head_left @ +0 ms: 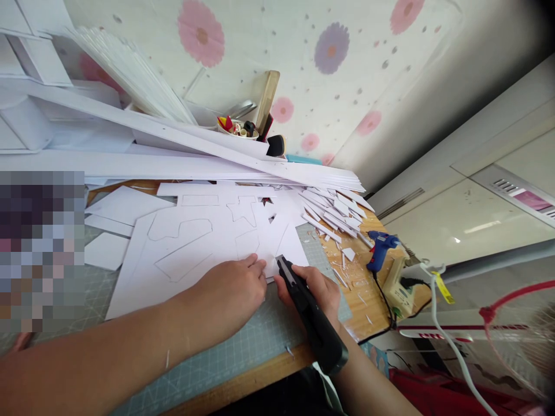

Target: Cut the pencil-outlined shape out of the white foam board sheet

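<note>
A white sheet of board (143, 254) lies on the green gridded cutting mat (208, 358), with pencilled shapes drawn on it. Star-shaped and small angular cut-outs show near its upper right. My left hand (240, 289) rests on the sheet's lower right part, palm down, fingertips touching the surface and some fingers hidden underneath. In my right hand (318, 289) is a black utility knife (307, 312), gripped with its tip at the sheet just right of my left fingers. Its blade is hard to make out.
White offcuts (333, 211) pile at the table's right. Beyond them sit a blue glue gun (381, 248) and a power strip (399, 289). Long white strips (208, 164) and a tool cup (238, 130) line the back. A fan (524, 335) stands at right; the left edge is pixelated.
</note>
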